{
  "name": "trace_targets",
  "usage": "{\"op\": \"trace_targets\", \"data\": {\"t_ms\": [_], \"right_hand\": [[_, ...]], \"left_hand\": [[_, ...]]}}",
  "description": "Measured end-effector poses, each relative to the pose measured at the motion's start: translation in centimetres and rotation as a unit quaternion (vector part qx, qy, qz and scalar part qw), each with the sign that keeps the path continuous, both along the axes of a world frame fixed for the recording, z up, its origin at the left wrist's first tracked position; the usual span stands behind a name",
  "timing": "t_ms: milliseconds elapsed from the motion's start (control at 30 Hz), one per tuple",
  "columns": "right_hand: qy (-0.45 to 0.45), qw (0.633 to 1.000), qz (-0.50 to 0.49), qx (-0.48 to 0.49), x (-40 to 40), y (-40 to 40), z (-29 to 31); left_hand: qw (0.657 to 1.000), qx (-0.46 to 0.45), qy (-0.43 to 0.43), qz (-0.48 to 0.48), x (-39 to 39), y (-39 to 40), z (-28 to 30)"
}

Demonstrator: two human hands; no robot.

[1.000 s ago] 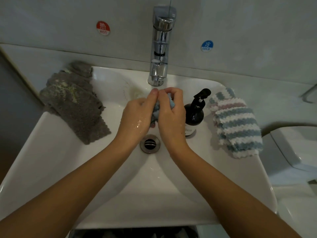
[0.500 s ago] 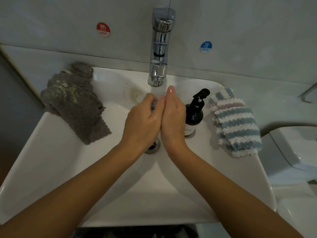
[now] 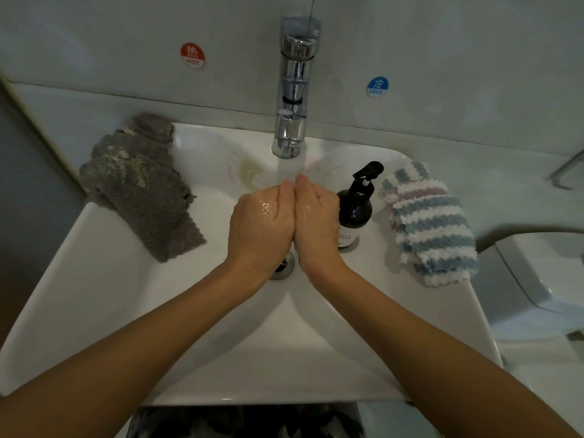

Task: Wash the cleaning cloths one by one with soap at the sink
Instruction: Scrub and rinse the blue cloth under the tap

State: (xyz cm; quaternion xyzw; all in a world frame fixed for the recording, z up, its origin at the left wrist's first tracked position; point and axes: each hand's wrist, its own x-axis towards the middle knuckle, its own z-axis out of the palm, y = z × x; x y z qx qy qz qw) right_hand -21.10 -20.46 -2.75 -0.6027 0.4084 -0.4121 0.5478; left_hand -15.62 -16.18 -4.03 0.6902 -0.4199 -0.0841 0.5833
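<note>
My left hand point(image 3: 260, 226) and my right hand point(image 3: 316, 222) are pressed together, wet, over the white sink point(image 3: 94, 279), just under the chrome faucet point(image 3: 294, 90). Their fingers curl inward round a small blue cloth, which is hidden between the palms. A faint stream of water falls from the spout onto the fingertips. A black soap pump bottle point(image 3: 355, 213) stands right beside my right hand. Dirty grey cloths point(image 3: 142, 188) lie on the sink's left rim. A blue, pink and white striped cloth point(image 3: 429, 222) lies on the right rim.
The drain point(image 3: 284, 267) shows partly below my wrists. Hot point(image 3: 192, 55) and cold point(image 3: 377, 86) stickers sit on the wall either side of the faucet. A white toilet point(image 3: 537, 273) stands at the right.
The hands closed together round the blue cloth, which showed between the fingers a second ago and is now hidden. Both hands shifted slightly toward the faucet.
</note>
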Motion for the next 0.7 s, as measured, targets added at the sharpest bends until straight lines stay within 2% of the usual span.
{"op": "trace_targets", "data": {"t_ms": [233,367,533,633,700], "right_hand": [[-0.014,1.0,-0.012,0.0,0.1,0.5,-0.3],[-0.043,0.999,0.013,0.023,0.3,0.2,0.6],[-0.027,0.992,0.08,0.093,-0.4,0.8,1.8],[-0.004,0.988,0.139,0.07,-1.2,0.9,2.7],[-0.01,0.988,0.144,0.053,-1.7,0.9,3.2]], "left_hand": [[1.0,0.007,-0.016,0.003,0.3,-0.1,-0.3],[1.0,0.004,-0.008,0.015,1.5,-0.2,0.1],[0.989,0.139,0.035,-0.039,4.9,0.5,1.1],[0.99,0.135,-0.001,-0.044,5.9,1.4,2.1],[0.992,0.115,-0.04,-0.045,5.9,1.9,3.2]]}}
